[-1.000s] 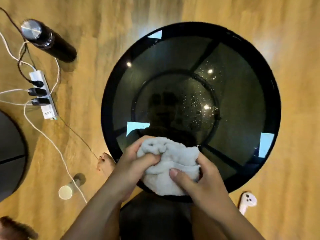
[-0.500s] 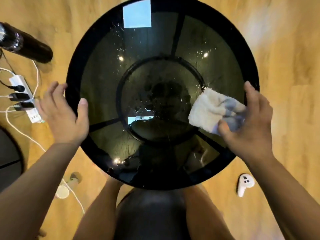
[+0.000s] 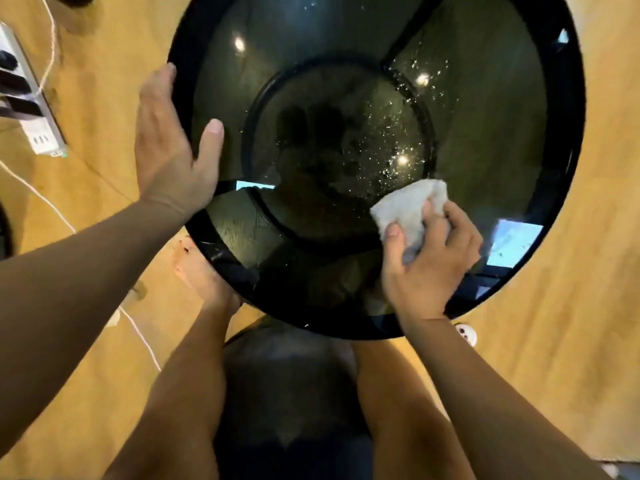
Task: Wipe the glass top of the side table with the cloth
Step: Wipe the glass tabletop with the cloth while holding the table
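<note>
White cloth (image 3: pixel 407 211) is pinched in the right hand (image 3: pixel 427 261), now dragged nearer across the bench glass (image 3: pixel 485 140) below the droplets (image 3: pixel 391 147); left hand (image 3: pixel 173 147), spread wide, has closed onto the rim.

We see the glass top (image 3: pixel 485 133) as dark, smooth and glossy, mirroring ceiling lights and pale window patches; small bright specks dot its middle and right part; its black rim (image 3: pixel 180 64) looks equally glossy; the cloth (image 3: pixel 405 209) is white, soft terry with a matt, nubby pile, bunched in the right hand (image 3: pixel 429 261); the floor (image 3: pixel 97 77) reads as warm wood with a satin sheen; the power strip (image 3: pixel 41 133) is white, smooth plastic.
</note>
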Demonstrator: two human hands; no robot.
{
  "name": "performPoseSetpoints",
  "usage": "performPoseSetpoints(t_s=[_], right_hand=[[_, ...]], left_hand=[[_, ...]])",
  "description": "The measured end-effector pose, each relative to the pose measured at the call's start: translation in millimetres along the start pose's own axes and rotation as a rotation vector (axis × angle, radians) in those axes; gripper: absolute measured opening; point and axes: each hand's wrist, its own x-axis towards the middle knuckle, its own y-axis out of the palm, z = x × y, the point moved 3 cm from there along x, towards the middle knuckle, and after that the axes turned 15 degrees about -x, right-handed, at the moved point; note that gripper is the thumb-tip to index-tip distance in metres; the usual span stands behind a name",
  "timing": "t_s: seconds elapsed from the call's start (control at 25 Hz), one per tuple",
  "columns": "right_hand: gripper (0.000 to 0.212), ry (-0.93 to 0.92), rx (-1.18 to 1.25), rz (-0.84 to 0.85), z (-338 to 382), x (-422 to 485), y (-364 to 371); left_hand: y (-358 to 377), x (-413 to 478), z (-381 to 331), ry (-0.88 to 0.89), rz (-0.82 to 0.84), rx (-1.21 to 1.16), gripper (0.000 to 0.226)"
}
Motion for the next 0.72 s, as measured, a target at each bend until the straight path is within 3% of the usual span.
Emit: performPoseSetpoints(t_s=[0.08,0.2,0.28,0.36,0.44,0.6,0.72], right_hand=[[0.046,-0.134,0.026,0.084,60,-56,3],[0.044,-0.493,0.063,0.243,127,-109,8],[0.042,-0.723,0.067,0.273,125,-100,12],[0.045,-0.809,0.041,0.241,93,-77,8],[0.044,-0.655,-0.021,0.166,35,-44,1],[0.041,-0.092,-0.197,0.066,-94,40,-22],[0.048,0.253,-0.153,0.044,-107,52,-23]], left_hand=[[-2,-2,-1,-0.033,0.008,0.006,0.065],[-5,-2,4,-0.034,0.013,0.009,0.067],[-5,0,7,-0.029,0.002,0.014,0.067],[-4,0,7,-0.046,-0.003,0.019,0.067],[-5,-1,8,-0.06,-0.007,0.024,0.067],[-1,0,6,-0.037,-0.025,0.1,0.065],[0,-1,6,-0.053,-0.036,0.168,0.066]])
